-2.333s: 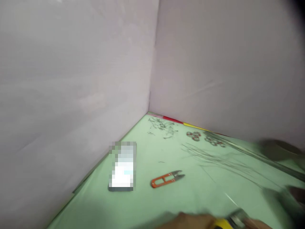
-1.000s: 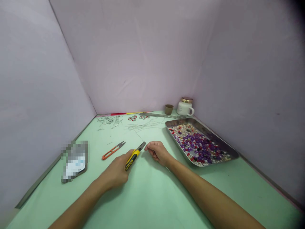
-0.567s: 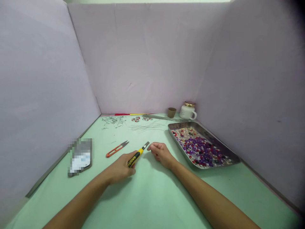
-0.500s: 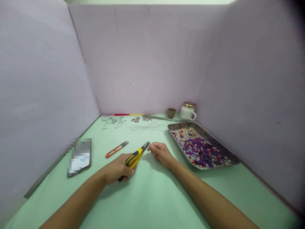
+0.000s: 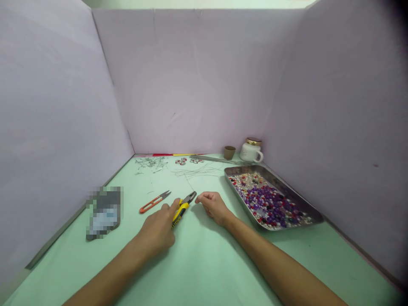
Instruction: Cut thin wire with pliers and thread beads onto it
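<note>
Holding pliers (image 5: 183, 208) in the left hand (image 5: 161, 227), had the tips (image 5: 192, 196) just beside the right hand (image 5: 213, 206). Pinched with it, but could not tell on what. Saw snips (image 5: 154, 203) past the left hand, table (image 5: 204, 263) between the arms (image 5: 267, 259), tray (image 5: 284, 190) edge off right.

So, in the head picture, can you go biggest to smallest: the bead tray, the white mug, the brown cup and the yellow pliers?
1. Bead tray
2. White mug
3. Brown cup

Yellow pliers: unsure, because the left hand hides part of them and they're nearer the camera.
</note>
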`<state>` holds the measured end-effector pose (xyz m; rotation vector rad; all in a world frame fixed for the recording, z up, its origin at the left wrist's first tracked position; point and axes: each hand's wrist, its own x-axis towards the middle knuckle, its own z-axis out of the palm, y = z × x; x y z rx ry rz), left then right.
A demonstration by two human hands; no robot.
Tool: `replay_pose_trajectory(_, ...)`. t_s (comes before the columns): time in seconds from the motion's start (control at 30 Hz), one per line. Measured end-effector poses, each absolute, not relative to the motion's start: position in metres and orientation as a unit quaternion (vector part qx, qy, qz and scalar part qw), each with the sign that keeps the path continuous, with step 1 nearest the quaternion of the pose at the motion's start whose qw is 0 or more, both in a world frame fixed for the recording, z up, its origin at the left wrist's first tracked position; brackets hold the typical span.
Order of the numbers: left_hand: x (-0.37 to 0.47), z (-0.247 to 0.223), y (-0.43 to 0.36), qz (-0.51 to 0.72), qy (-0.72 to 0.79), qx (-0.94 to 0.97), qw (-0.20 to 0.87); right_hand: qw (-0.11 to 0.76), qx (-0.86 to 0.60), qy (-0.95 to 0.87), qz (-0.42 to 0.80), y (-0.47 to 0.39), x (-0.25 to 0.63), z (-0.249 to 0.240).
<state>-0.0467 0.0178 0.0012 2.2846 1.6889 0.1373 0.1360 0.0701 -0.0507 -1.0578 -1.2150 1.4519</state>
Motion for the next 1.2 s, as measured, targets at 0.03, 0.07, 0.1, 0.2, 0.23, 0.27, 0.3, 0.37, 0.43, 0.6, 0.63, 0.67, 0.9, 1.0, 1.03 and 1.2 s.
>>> replay_pose_trajectory(0.03,-0.042,-0.001,0.016,0.023,0.607,0.788,0.099,0.468,-0.436,-0.493,0.589,0.071,0.135,-0.051)
replay_pose_trajectory(0.07,-0.039,-0.002,0.014,0.013,0.618,0.784,0.066,0.47,-0.438,-0.491,0.588,0.071,0.135,-0.052)
replay_pose_trajectory(0.1,-0.037,-0.004,0.013,0.015,0.622,0.781,0.053,0.47,-0.438,-0.49,0.589,0.071,0.135,-0.052)
replay_pose_trajectory(0.2,-0.04,-0.003,0.015,0.09,0.599,0.774,0.182,0.472,-0.424,-0.494,0.594,0.071,0.136,-0.052)
replay_pose_trajectory(0.23,-0.045,-0.002,0.017,0.125,0.568,0.76,0.29,0.472,-0.416,-0.498,0.597,0.07,0.137,-0.052)
replay_pose_trajectory(0.27,-0.049,-0.001,0.019,0.154,0.523,0.731,0.41,0.472,-0.406,-0.502,0.6,0.07,0.138,-0.052)
replay_pose_trajectory(0.3,-0.054,0.0,0.021,0.172,0.472,0.69,0.52,0.473,-0.396,-0.506,0.603,0.069,0.139,-0.051)
replay_pose_trajectory(0.37,-0.061,0.0,0.025,0.178,0.39,0.595,0.68,0.475,-0.378,-0.511,0.608,0.069,0.141,-0.051)
replay_pose_trajectory(0.43,-0.065,-0.001,0.027,0.167,0.341,0.508,0.773,0.476,-0.368,-0.51,0.614,0.069,0.143,-0.05)
replay_pose_trajectory(0.6,-0.066,-0.001,0.029,0.158,0.369,0.58,0.709,0.475,-0.377,-0.495,0.622,0.07,0.145,-0.052)
replay_pose_trajectory(0.63,-0.065,0.001,0.029,0.163,0.396,0.635,0.643,0.474,-0.383,-0.492,0.622,0.071,0.145,-0.052)
replay_pose_trajectory(0.67,-0.063,0.002,0.028,0.168,0.425,0.687,0.566,0.473,-0.389,-0.489,0.621,0.072,0.144,-0.052)
replay_pose_trajectory(0.9,-0.042,-0.002,0.015,0.016,0.618,0.784,0.053,0.473,-0.421,-0.48,0.608,0.074,0.137,-0.051)
replay_pose_trajectory(1.0,-0.043,-0.002,0.016,0.08,0.601,0.777,0.167,0.473,-0.413,-0.485,0.609,0.073,0.138,-0.053)
replay_pose_trajectory(1.03,-0.046,-0.001,0.017,0.113,0.573,0.765,0.271,0.473,-0.409,-0.488,0.609,0.073,0.139,-0.053)
replay_pose_trajectory(1.2,-0.062,0.007,0.024,0.158,0.392,0.573,0.702,0.477,-0.382,-0.501,0.613,0.072,0.144,-0.053)
